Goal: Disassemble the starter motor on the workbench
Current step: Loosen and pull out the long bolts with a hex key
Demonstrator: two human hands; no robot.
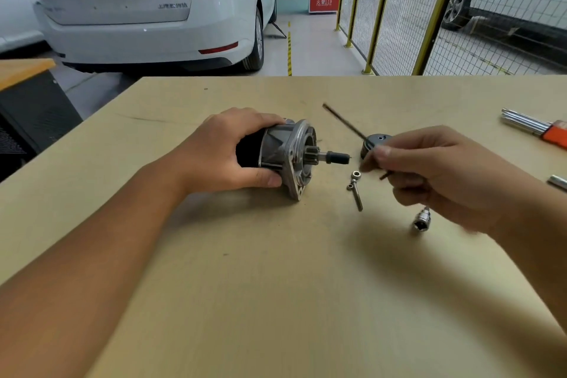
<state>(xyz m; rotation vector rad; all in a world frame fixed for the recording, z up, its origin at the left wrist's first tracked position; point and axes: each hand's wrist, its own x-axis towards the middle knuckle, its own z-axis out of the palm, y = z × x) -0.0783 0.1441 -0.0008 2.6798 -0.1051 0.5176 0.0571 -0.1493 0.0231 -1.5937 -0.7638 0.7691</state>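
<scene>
Tan wooden workbench (276,285) beside white car (138,9)

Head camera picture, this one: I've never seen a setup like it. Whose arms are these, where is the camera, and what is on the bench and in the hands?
There is no machine here. The camera sits on a person's head and looks down at their own two bare hands over a tan workbench. The left hand grips the starter motor, lying on its side with its shaft pointing right. The right hand pinches a long thin dark rod. On the bench lie a dark round cap, two small bolts, a socket bit and, at the right edge, a set of hex keys. Behind are parked cars and a fence.
</scene>
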